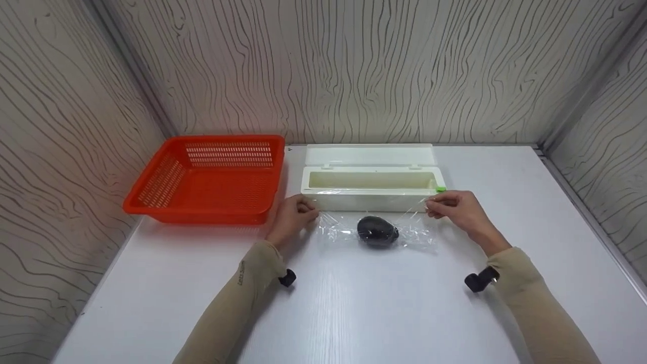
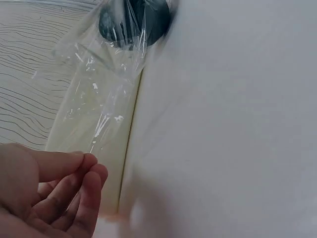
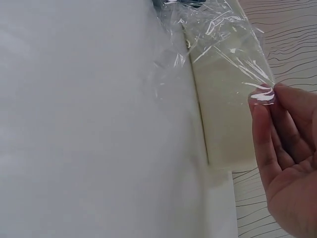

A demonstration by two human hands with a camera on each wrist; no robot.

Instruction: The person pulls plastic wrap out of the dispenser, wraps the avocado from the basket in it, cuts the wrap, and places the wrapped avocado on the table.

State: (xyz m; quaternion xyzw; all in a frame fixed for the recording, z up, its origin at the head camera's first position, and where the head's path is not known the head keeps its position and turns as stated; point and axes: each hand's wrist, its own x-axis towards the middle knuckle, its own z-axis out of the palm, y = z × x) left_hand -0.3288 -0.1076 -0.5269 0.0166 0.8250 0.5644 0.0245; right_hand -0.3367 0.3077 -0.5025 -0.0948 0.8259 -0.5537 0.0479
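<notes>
A sheet of clear cling film (image 1: 336, 227) stretches between the two hands, over the front of a white film dispenser box (image 1: 371, 202). My left hand (image 1: 293, 217) pinches the film's left edge between thumb and fingertips. At the other side, my right hand (image 1: 460, 210) pinches the right edge the same way, as the right wrist view also shows. A dark, oval fruit like an avocado (image 1: 376, 231) lies midway between the hands, just in front of the box. Film covers at least part of this fruit (image 2: 133, 22) in the left wrist view. The film's far edge is hard to make out.
The dispenser's lid (image 1: 370, 154) is tipped back, and a small green piece (image 1: 441, 189) sits at its right end. A red plastic basket (image 1: 202, 215) stands at the back left of the white table (image 1: 328, 313). Wood-patterned walls (image 1: 364, 71) enclose the back and sides.
</notes>
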